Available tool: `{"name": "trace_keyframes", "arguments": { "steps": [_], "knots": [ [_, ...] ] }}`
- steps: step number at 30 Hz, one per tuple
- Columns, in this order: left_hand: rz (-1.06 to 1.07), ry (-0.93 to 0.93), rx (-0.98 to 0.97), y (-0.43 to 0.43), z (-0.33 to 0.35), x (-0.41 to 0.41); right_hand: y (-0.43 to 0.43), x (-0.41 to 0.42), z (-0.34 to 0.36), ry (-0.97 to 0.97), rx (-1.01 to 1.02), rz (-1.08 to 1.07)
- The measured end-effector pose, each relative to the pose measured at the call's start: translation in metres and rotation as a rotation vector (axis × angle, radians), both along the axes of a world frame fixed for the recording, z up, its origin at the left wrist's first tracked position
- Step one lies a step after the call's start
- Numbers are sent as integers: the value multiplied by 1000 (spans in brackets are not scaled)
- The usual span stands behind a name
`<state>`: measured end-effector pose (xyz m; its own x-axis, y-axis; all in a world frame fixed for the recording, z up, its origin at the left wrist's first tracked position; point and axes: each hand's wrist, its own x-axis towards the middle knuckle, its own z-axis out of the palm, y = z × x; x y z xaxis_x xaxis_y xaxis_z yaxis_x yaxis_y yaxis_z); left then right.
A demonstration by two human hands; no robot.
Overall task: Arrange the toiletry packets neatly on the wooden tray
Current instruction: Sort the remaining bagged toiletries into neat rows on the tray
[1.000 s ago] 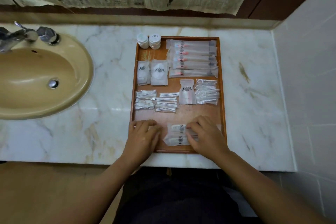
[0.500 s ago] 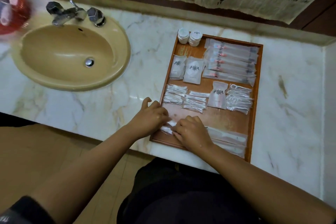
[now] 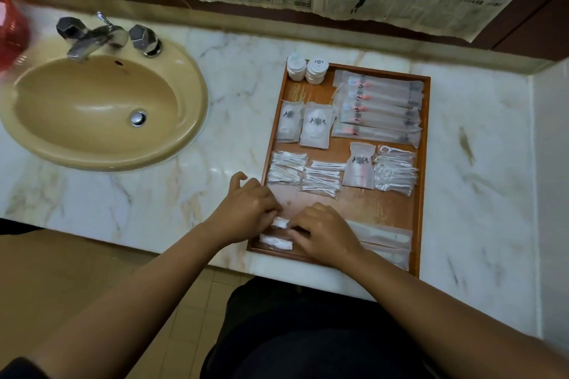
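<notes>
1. Presently, nearest the camera: both forearms reach in over the counter edge to the near-left corner of the wooden tray (image 3: 423,163).
2. Left hand (image 3: 246,212): fingers bent, tips down on the white end of the long packets (image 3: 381,237); thumb lifted clear over the tray's left rim. Pinching or only pressing: cannot tell, the knuckles hide the tips.
3. Right hand (image 3: 326,234): lies across the same packets, fingers bent with tips on the plastic. Grip likewise cannot tell.
4. The long packets lie side by side along the near edge, roughly parallel to it, their ends showing on both sides of the hands.
5. Mid-tray: cotton swab packets (image 3: 286,168) at left, one sachet (image 3: 358,169), floss picks (image 3: 395,171) at right.
6. Far end: two sachets (image 3: 317,124), stacked toothbrush packets (image 3: 378,108), round tubs (image 3: 308,69) at the far-left corner.
7. Beyond: marble counter (image 3: 477,163), sink (image 3: 101,108) to the left.
8. Judgement: the step in hand is squaring up the last row; other groups look ordered, so the task seems nearly done.
9. Next move calls for a light push to align the packet ends and keep them parallel to the rim. The slick film may slide or overlap.
</notes>
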<state>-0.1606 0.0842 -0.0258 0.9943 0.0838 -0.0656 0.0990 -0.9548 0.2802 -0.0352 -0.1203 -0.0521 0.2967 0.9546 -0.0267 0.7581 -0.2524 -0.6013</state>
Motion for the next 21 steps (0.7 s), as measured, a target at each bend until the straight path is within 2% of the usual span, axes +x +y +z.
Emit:
{"name": "trace_keyframes", "arguments": {
  "steps": [2,5,9,13,21],
  "knots": [
    [81,-80,-13,3,5,14,-1,17,1,-27,53,-116],
    [125,-116,41,11,2,38,1,45,5,-230,56,-254],
    [74,-22,105,17,-10,59,10,62,1,-432,-289,-230],
    [-23,-7,187,20,-25,55,13,59,-12,-465,-387,-165],
    [-15,-54,172,18,-33,45,4,53,-17,-477,-307,-162]
  ]
}}
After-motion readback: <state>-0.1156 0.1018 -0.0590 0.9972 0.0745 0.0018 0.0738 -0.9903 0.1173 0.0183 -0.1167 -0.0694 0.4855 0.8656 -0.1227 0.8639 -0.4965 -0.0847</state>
